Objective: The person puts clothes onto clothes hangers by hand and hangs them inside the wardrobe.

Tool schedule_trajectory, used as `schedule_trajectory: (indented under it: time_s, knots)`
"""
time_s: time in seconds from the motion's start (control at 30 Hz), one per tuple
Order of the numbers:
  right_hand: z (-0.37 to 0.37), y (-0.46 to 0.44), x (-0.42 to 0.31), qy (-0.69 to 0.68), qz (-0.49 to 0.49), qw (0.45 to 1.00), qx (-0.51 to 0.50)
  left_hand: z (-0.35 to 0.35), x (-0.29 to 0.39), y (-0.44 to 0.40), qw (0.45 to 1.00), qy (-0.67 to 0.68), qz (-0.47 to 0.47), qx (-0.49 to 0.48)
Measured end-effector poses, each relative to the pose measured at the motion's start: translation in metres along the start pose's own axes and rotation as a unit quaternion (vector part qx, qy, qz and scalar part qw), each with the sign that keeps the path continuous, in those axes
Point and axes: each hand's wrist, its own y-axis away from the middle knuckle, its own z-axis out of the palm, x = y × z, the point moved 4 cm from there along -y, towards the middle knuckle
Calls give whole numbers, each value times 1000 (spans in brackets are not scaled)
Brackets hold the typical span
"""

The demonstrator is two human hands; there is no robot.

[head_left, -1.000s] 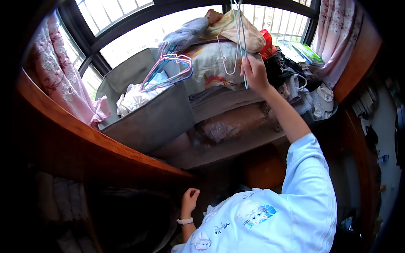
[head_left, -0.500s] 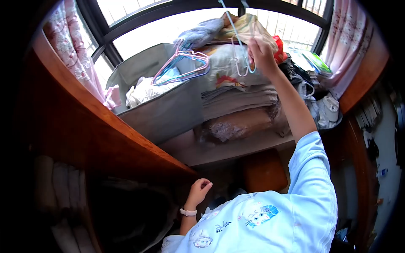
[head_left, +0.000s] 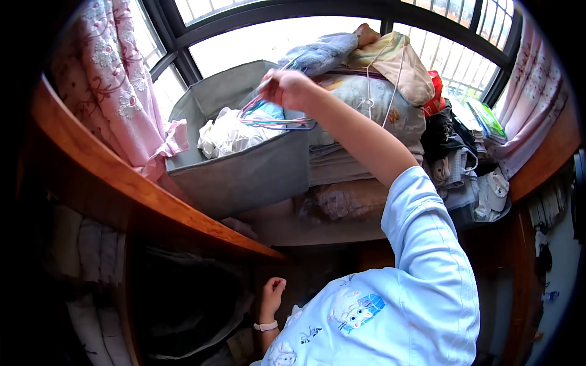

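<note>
My right hand (head_left: 288,90) is closed on a light blue hanger, of which only a short pale piece shows at the fingertips. It is just above a bunch of pink, blue and purple hangers (head_left: 278,125) lying over the edge of a grey fabric bin (head_left: 244,182). White cloth (head_left: 231,135) fills part of the bin. To the right, a white hanger (head_left: 369,102) hangs in front of a stacked bundle of bedding (head_left: 348,91). Low in the view, my left hand (head_left: 272,296) has its fingers curled, with nothing visible in them, above a pale wristband.
Blue and yellow cloths lie on the bedding. A red bag (head_left: 434,94), books (head_left: 485,119) and a white cap (head_left: 497,186) are at the right. Pink curtains (head_left: 122,79) flank the barred window. A curved wooden edge (head_left: 152,210) runs along the left.
My right hand has moved left, from in front of the bedding to above the hangers at the bin, taking the light blue hanger along. My left hand has shifted slightly down and left.
</note>
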Motion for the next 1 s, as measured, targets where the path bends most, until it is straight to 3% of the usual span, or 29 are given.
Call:
schedule_trajectory:
  time_s: [0.07, 0.1, 0.17, 0.2, 0.23, 0.27, 0.3, 0.37, 0.43, 0.47, 0.53, 0.57, 0.63, 0.73, 0.77, 0.87, 0.9, 1.0]
  knots:
    - [6, 11, 11, 119, 173, 978, -3, 3, 0, -8, 1000, -6, -3, -6]
    - [8, 26, 2, 188, 174, 966, -33, 4, 0, -11, 1000, -9, -4, -10]
    - [-2, 44, -35, 475, -37, 877, -61, 8, 0, -18, 1000, -11, -21, -13]
    - [-22, 60, -59, 550, -182, 814, 39, 9, 0, -21, 1000, -12, -22, -16]
    - [-39, 81, -82, 605, -319, 716, 137, 10, 0, -26, 999, -14, -28, -12]
    - [-62, 93, -87, 674, -385, 554, 300, 12, -3, -26, 999, -15, -37, -7]
    - [-87, 102, -80, 702, -428, 357, 443, 15, -6, -27, 999, -13, -41, -11]
    - [-156, 90, -56, 777, -121, 353, 507, 15, -9, -34, 999, -29, -35, -22]
    - [-205, 94, -44, 753, 11, 387, 532, 18, 0, -38, 997, -70, -26, -27]
    - [-218, 101, -44, 754, 13, 387, 531, 18, 2, -36, 997, -69, -17, -27]
    - [-235, 114, -42, 685, 11, 508, 521, 15, 6, -29, 997, -74, -11, -30]
    - [-240, 116, -40, 682, 15, 509, 525, 16, 7, -27, 995, -86, -9, -39]
    - [-224, 133, -50, 719, -30, 472, 509, 17, 8, -24, 992, -108, -7, -61]
    - [-190, 154, -65, 695, -88, 496, 514, 30, 0, -21, 981, -117, -35, -149]
    - [-190, 150, -72, 695, -137, 467, 530, 35, 1, -21, 974, -135, -52, -172]
    - [-180, 132, -92, 696, -148, 420, 563, 52, -2, -30, 945, -185, -30, -269]
    - [-168, 133, -96, 711, -141, 384, 572, 61, 18, -29, 937, -202, -6, -283]
    - [-165, 146, -95, 745, -132, 365, 543, 70, 38, -35, 938, -199, 33, -283]
